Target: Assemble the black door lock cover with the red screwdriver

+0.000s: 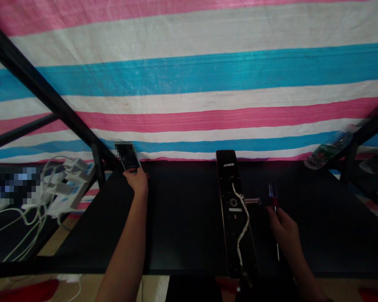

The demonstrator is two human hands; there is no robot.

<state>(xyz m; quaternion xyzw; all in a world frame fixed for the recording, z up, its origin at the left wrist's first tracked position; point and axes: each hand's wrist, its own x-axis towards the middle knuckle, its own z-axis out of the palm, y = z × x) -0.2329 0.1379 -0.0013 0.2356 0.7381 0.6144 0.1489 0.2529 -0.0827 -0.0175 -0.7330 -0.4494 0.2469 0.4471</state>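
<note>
At the far left of the table, my left hand (137, 181) is closed around the lower end of a phone (131, 161), whose screen is pixelated. My right hand (284, 228) grips a screwdriver (272, 191) with a clear and red handle; its metal shaft points down toward the table's near edge. Between the hands, nearer the right one, lies a long black door lock panel (231, 235), back side up. A white cable (247, 220) runs along it to a connector at the near end. From the panel's right side a short shiny handle (253, 201) sticks out.
The black table (182, 235) has a dark metal frame bar (55, 105) at its left. Beyond that bar are power strips (71, 188) and tangled white cables. A plastic bottle (324, 153) leans at the back right. A striped sheet (189, 75) hangs behind.
</note>
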